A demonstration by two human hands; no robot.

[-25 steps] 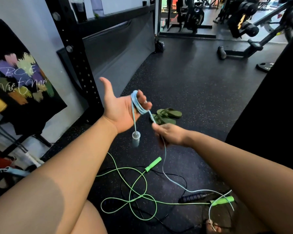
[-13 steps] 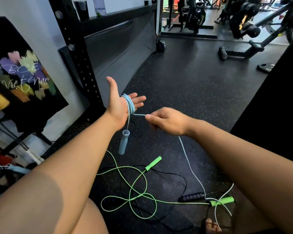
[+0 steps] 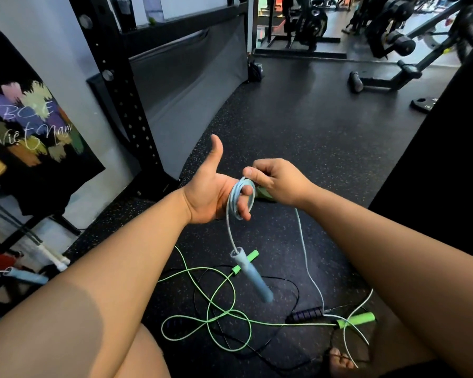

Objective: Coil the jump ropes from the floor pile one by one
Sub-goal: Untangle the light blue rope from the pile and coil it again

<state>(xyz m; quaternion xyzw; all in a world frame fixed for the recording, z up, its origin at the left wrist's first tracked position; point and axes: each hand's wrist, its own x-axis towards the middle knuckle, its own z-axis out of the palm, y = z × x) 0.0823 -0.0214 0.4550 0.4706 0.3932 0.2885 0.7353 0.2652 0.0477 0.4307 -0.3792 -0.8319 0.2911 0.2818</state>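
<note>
Several turns of the light blue rope ring the fingers of the left hand, just left of the frame's centre. The palm faces up, the thumb stands straight, and the fingers lie stretched toward the right, together inside the coil rather than curled round it. The right hand meets it from the right: thumb and forefinger pinch the rope at the top of the coil, with the other fingers curled in beneath.

From the coil's lower edge one strand drops to the blue handle, which hangs tilted in the air above the floor pile. A second strand runs down from under the right hand to the lower right of the frame, where it loops near a bare foot.

Below the hands, on the black speckled floor, the green rope lies in loose crossing loops. One green handle is partly hidden behind the blue handle, and the second green handle lies at lower right. A black rope tangles among the loops, its black handle just beside the second green handle.

A green sandal peeks out behind the right wrist. At upper left a black rack upright stands before a grey pad, with a painted banner at far left — gym machines fill the top right.
</note>
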